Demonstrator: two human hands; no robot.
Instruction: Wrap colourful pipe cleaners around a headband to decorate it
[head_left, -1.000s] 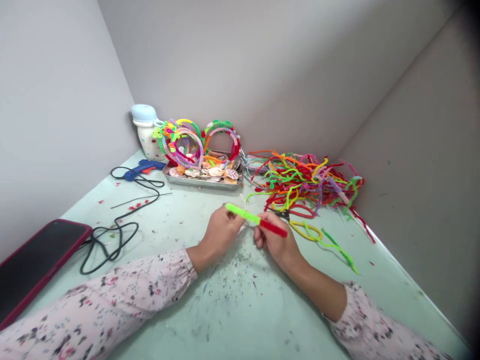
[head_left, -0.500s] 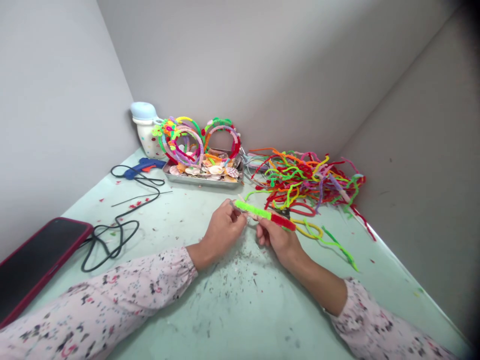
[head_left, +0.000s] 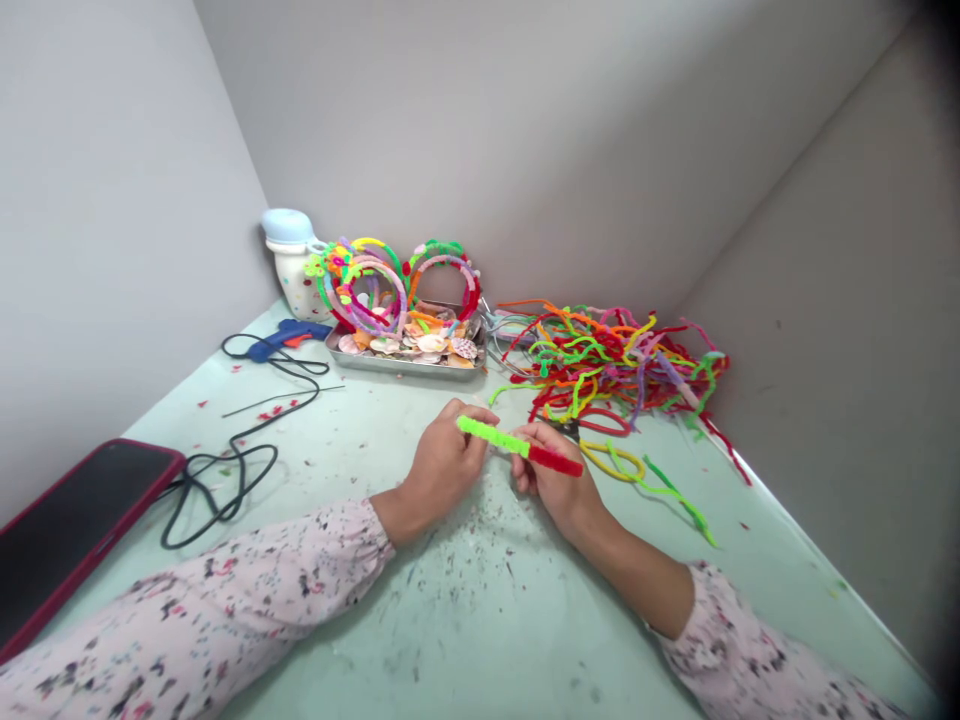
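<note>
Two bare hands hold one fuzzy strip (head_left: 495, 436), green for most of its length and red at one end, above the middle of the pale green table (head_left: 480, 610). The left hand (head_left: 441, 462) is closed at the green end; the right hand (head_left: 559, 492) grasps it near where green meets red. The strip hides some fingertips, so their exact contact cannot be told. It slants, its red end over the back of the right hand. Just beyond that hand lies a tool with red and yellow loop handles (head_left: 611, 461), beside a loose green strand (head_left: 679, 510). Farther back is a tangled heap of coloured strands (head_left: 600, 360). To its left, a metal tray (head_left: 409, 368) bears shells (head_left: 430, 343) and wrapped headbands (head_left: 450, 262). A lidded bottle (head_left: 292, 265) stands behind a blue tool (head_left: 270, 346); a phone (head_left: 90, 520) lies at far left.
</note>
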